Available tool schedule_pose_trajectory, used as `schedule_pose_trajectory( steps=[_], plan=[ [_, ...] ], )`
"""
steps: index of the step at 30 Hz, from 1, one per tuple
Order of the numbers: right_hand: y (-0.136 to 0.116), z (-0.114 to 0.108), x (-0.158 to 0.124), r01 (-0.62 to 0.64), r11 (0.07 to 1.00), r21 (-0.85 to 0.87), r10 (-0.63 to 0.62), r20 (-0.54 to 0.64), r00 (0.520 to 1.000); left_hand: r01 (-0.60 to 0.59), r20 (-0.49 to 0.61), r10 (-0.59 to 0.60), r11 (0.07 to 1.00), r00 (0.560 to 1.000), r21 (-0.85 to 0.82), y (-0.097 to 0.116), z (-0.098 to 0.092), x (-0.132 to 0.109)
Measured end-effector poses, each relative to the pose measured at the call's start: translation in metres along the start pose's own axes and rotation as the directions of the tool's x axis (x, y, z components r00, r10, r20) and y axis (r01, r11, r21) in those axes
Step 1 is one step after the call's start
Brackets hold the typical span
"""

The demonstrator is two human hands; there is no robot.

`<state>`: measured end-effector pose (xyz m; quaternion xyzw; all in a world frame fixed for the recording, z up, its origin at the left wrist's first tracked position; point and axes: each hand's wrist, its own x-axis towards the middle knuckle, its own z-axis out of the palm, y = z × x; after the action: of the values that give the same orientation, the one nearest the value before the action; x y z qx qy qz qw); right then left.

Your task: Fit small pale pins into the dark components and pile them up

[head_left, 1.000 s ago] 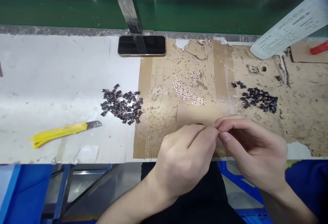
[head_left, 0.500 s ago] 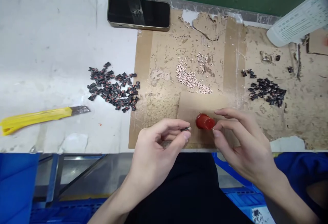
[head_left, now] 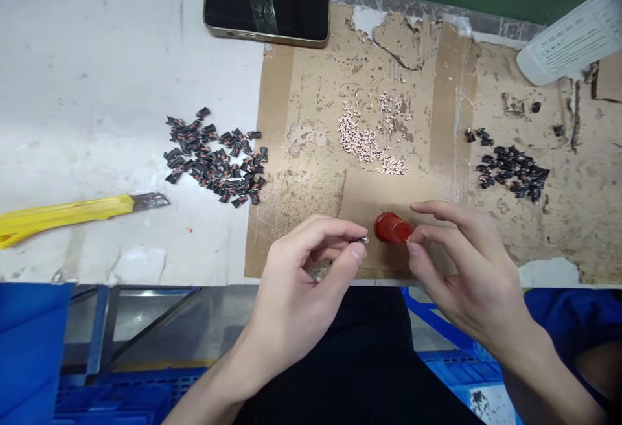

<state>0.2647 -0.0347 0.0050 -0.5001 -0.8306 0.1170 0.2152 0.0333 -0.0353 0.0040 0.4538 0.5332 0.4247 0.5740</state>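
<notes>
Pinching a tiny dark piece (head_left: pixel 364 240) in the nearly closed left hand (head_left: pixel 304 276), right hand (head_left: pixel 461 263) holding a red cap (head_left: pixel 391 228) by its rim over the cardboard (head_left: pixel 311 88); 2 dark heaps (head_left: pixel 214 159) and pale bits (head_left: pixel 362 143) left lying out.

We see an assembly workshop: a bench (head_left: pixel 87 101) with taped cardboard (head_left: pixel 311 81), a utility knife (head_left: pixel 63 214), heaped small parts (head_left: pixel 214 166), and blue crates (head_left: pixel 116 399) beneath.

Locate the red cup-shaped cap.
In the head view, the red cup-shaped cap is over the brown cardboard sheet, against the fingers of the right hand, beside the left hand.
</notes>
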Motion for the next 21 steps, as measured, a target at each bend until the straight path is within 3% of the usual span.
schedule_pose_trajectory(
  steps=[3,6,9,15,21],
  plan=[
    [-0.009,-0.004,0.0,-0.149,0.968,0.2,0.162,-0.05,0.986,0.037,0.049,-0.033,0.997,0.998,-0.074,0.003,0.004,0.002],
    [-0.023,-0.008,0.003,-0.274,0.817,0.508,0.346,-0.05,0.937,0.142,0.136,-0.113,0.962,0.984,-0.231,0.006,0.013,0.004],
    [-0.034,-0.011,0.007,-0.312,0.665,0.678,0.398,0.031,0.917,0.21,0.204,-0.14,0.9,0.969,-0.382,0.009,0.02,0.006],
    [-0.037,-0.012,0.01,-0.315,0.633,0.708,0.399,0.051,0.916,0.258,0.264,-0.142,0.839,0.954,-0.479,0.014,0.024,0.008],
    [-0.035,-0.013,0.011,-0.297,0.639,0.71,0.375,0.049,0.926,0.267,0.265,-0.156,0.847,0.951,-0.46,0.015,0.025,0.009]
  ],
)
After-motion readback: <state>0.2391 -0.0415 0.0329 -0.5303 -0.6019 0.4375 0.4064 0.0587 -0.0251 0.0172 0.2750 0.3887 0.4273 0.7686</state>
